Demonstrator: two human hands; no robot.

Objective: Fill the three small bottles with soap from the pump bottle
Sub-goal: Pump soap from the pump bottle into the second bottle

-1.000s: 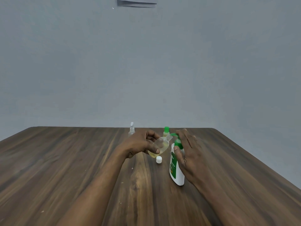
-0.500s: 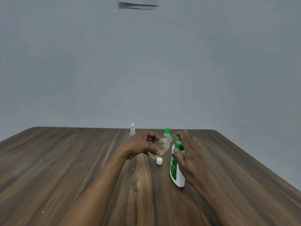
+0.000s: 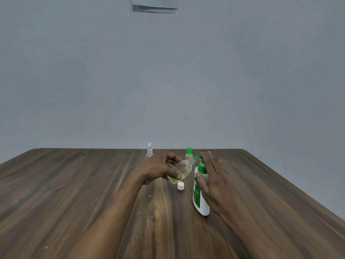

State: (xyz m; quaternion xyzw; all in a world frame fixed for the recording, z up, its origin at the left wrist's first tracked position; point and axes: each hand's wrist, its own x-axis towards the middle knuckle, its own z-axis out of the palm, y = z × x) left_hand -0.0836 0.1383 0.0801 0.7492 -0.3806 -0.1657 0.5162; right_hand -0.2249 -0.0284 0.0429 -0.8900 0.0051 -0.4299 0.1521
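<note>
A white pump bottle with a green label and green pump head stands on the wooden table. My right hand lies over it, fingers on the pump head and thumb against the bottle's neck. My left hand holds a small clear bottle, tilted with its open mouth up at the green spout; yellowish soap lies in its lower part. Its white cap sits on the table just below. Behind stand a small bottle with a green cap and a small clear spray bottle.
A plain grey wall rises behind the table's far edge, with a sheet of paper stuck near the top. A few pale crumbs dot the wood in front of my left forearm.
Both hands keep their hold and place. The view has tilted slightly, so everything sits a little lower in the picture.
</note>
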